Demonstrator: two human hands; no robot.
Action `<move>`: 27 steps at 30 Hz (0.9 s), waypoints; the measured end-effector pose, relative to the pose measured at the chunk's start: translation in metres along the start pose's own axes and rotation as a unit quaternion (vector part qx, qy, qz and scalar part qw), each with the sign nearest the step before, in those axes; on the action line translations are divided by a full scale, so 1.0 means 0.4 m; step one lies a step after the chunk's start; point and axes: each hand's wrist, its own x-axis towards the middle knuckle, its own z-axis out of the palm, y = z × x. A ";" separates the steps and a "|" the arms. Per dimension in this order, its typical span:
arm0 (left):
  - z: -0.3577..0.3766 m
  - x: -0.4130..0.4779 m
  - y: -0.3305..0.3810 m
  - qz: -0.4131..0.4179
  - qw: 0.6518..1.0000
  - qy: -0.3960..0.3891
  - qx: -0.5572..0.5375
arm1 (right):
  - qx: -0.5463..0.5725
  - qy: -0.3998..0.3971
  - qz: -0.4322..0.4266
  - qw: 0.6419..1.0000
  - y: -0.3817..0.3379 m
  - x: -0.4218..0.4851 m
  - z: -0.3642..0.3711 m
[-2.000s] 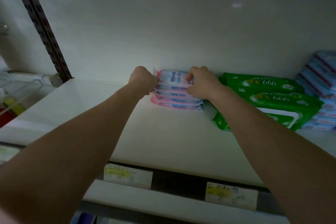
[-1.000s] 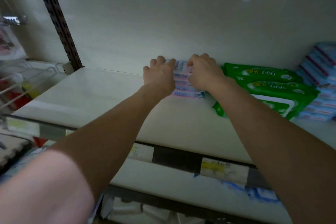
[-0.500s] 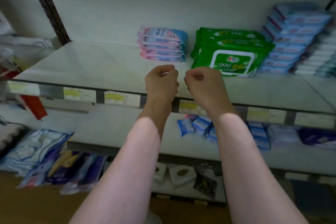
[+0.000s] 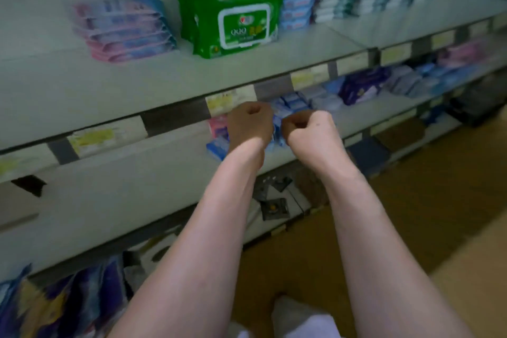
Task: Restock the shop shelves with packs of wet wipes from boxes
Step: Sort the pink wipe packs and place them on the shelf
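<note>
The left hand and right hand were curled into fists, holding nothing. The staggered pink packs, far left, might slide if knocked.

A shop: tiered retail shelves carried price labels on their front edges, with stacked wet-wipe packs at upper centre.

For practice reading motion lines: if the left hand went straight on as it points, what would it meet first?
Probably the price label on the shelf edge just beyond the left hand, though depth is unclear.
</note>
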 end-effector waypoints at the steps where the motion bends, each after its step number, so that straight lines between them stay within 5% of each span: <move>1: -0.006 -0.012 -0.021 -0.012 1.000 -0.015 0.014 | 0.001 0.004 0.029 1.000 0.015 -0.034 0.004; 8: -0.005 -0.163 -0.169 -0.081 0.985 -0.138 0.066 | 0.005 0.042 0.151 0.988 0.123 -0.266 -0.027; 15: 0.077 -0.378 -0.220 -0.058 0.948 -0.289 0.118 | 0.011 0.146 0.251 0.957 0.264 -0.449 -0.127; 27: 0.255 -0.871 -0.388 -0.039 0.832 -0.495 0.247 | 0.079 0.329 0.395 0.854 0.552 -0.890 -0.348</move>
